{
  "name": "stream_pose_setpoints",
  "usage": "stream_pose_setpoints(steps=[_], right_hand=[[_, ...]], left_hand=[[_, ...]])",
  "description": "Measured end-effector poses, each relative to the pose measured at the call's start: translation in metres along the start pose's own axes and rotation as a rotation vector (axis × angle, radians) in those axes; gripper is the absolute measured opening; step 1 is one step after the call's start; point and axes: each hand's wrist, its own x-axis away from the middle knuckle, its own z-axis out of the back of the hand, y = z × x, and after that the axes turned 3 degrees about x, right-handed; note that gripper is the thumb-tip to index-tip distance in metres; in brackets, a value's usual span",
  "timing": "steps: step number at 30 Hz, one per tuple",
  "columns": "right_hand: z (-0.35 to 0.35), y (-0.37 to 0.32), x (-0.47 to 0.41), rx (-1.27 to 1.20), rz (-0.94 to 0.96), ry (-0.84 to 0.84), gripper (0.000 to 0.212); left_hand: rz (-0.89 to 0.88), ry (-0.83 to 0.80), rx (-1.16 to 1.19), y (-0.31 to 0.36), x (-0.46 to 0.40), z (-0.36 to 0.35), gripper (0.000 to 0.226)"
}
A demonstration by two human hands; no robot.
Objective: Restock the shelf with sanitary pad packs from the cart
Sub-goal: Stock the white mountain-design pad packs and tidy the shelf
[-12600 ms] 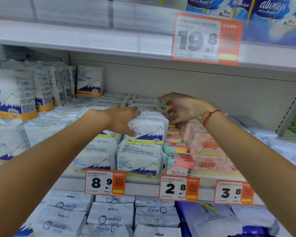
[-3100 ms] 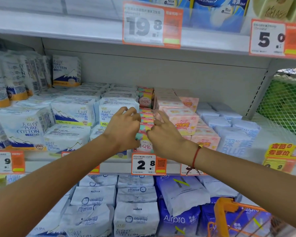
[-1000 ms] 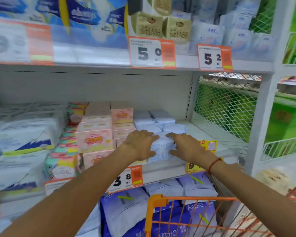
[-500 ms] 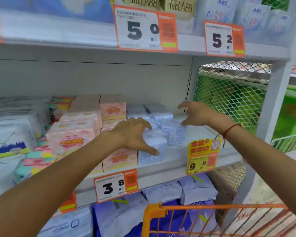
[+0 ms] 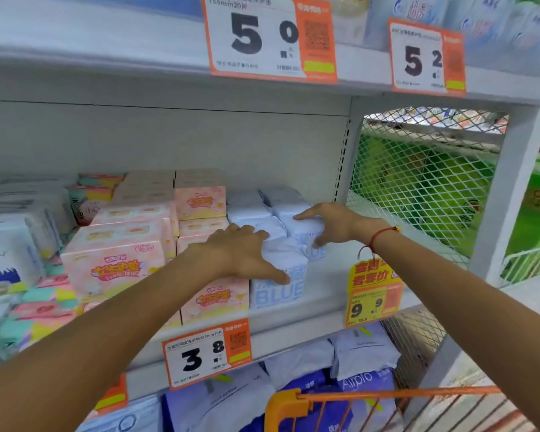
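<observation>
Change: both hands sit lower and closer together on the pale blue packs than half a second ago, when the right one hovered above the rear pack.
Left hand (image 5: 247, 257): fingers spread flat over the top of the front blue pack (image 5: 281, 282), thumb down its front face; a pressing touch, not a closed grip.
Right hand (image 5: 328, 224): fingers stretched across the top of the second blue pack (image 5: 306, 241), thumb low on its side; grip loose, cupping rather than clenching.
Where the packs are: on the middle shelf (image 5: 325, 291) toward its right end, beside the pink boxes (image 5: 116, 263), front pack near the shelf's front edge.
Step in hand: likely squaring the blue row.
Doing it well: push evenly with flat palms, keep packs upright and faces forward, line the front pack with the shelf edge above the yellow price tag (image 5: 371, 294).
Cart (image 5: 293, 400): orange frame at the bottom; its contents cannot be made out.
</observation>
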Motion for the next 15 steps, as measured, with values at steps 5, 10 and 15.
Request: stream_pose_setpoints(steps=[5,10,15], right_hand=[[0.004,0.004,-0.003,0.003,-0.067,-0.035,0.099],[0.005,0.001,-0.015,-0.075,-0.100,-0.169,0.089],[0.003,0.000,-0.020,-0.024,-0.101,-0.158,0.084]], left_hand=[[-0.034,0.048,-0.053,0.003,-0.004,0.001,0.100],[-0.031,0.026,-0.041,0.002,-0.013,0.009,0.096],[-0.041,0.048,0.019,-0.003,-0.012,0.002,0.095]])
